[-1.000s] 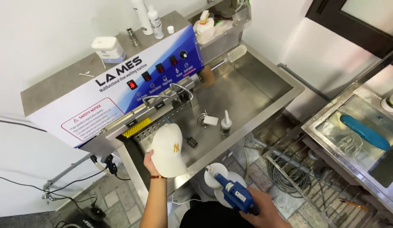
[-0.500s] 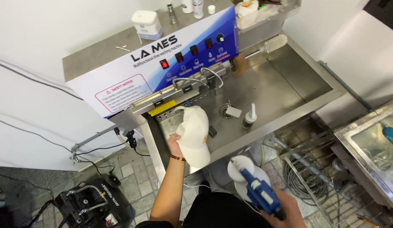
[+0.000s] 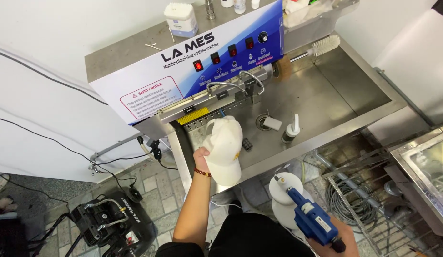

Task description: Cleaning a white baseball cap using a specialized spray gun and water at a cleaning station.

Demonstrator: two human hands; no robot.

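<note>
Since half a second ago my view is sliding further left and down: the machine panel is now sitting upper centre, the compressor on the floor is showing lower left, and the cap has turned so its brim is pointing down toward me.

- My left hand (image 3: 201,159) is gripping the white cap (image 3: 224,148), fingers wrapped around its left edge, holding it up over the left end of the steel sink basin (image 3: 326,90), centre of the frame. Crown is toward the machine, brim toward me.
- My right hand (image 3: 337,242), lower right, is closing around the grip of a blue spray gun (image 3: 309,218); nozzle is pointing up-left, lying across a white round container (image 3: 283,190) below the basin's front edge. Whether gun and container are touching, I cannot tell.
- In the basin, right of the cap: a drain with a small grey block (image 3: 272,123) beside it, and a dark bottle with a white nozzle (image 3: 290,131) standing upright near the front rim.
- A curved tap (image 3: 227,85) is hanging from the machine just above the cap.
- A white bristle brush (image 3: 325,45) is sticking out on a rod, upper right.
- Black compressor (image 3: 113,220) is on the tiled floor, lower left.
</note>
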